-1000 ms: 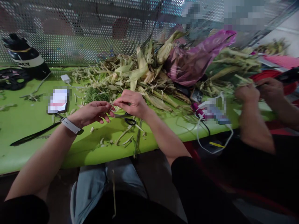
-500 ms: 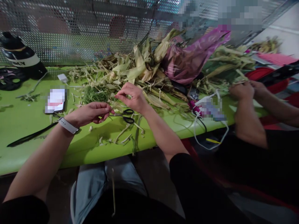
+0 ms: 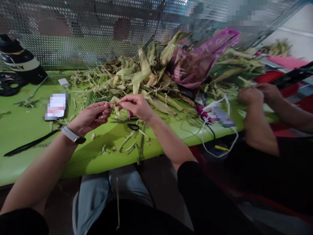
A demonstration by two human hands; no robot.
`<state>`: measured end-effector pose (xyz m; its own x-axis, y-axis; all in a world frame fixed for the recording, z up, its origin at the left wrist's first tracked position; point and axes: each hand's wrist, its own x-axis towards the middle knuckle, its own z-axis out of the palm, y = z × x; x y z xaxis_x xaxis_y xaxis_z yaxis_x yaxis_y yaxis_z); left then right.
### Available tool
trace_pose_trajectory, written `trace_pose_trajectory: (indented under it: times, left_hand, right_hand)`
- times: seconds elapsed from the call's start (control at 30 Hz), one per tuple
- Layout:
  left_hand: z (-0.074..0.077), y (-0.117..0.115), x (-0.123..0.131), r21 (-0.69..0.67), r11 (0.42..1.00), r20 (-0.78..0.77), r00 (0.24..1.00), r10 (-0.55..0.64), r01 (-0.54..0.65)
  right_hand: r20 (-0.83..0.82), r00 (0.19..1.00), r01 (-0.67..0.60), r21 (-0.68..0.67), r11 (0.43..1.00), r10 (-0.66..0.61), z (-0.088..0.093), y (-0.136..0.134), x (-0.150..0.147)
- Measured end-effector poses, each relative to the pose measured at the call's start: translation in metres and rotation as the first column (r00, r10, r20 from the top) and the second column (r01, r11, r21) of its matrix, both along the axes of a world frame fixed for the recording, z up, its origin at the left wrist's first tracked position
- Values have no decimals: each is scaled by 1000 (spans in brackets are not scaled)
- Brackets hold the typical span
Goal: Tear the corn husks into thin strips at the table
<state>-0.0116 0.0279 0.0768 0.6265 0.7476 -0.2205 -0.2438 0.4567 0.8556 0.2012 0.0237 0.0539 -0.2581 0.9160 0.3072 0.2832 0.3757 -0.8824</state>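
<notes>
My left hand, with a white-banded watch on the wrist, is pinched shut just above the green table. Facing it, my right hand is also closed in a pinch, its fingertips a short gap from the left ones. What lies between the fingers is too thin and small to name. Scissors with black handles lie under my right hand, blades pointing left. Behind my left hand sits a tangle of thin green strands. Pale stem scraps are scattered nearer the table's front edge.
Dried corn husks are heaped along the perforated metal panel, with a purple plastic bag on them. A phone, white charger and black bottle stand left. At right, another person's hands work near a white cable.
My hands have come closer together at the fingertips. The right hand has moved slightly down and left, the left hand slightly up and left.
</notes>
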Motion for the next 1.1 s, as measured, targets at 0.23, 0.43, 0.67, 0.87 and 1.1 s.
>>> trace_pose_trajectory:
  times: [0.23, 0.43, 0.67, 0.87, 1.1]
  left_hand:
    - [2, -2, 1, -67, 996, 129, 990, 62, -54]
    - [4, -6, 4, -135, 991, 160, 987, 28, -6]
    - [-2, -4, 4, -94, 994, 135, 990, -49, 62]
    - [-12, 10, -8, 142, 990, -51, 999, -9, 16]
    - [-14, 11, -7, 532, 847, -379, 892, 248, -9]
  right_hand:
    - [-88, 994, 58, -83, 995, -65, -22, -4, -22]
    - [-164, 986, 12, -129, 992, -33, -34, 4, -32]
    - [-96, 989, -115, -58, 992, 109, -40, 8, -32]
    - [426, 903, -78, 295, 952, -59, -25, -1, -23]
    - [530, 816, -111, 534, 838, -229, -23, -12, -23]
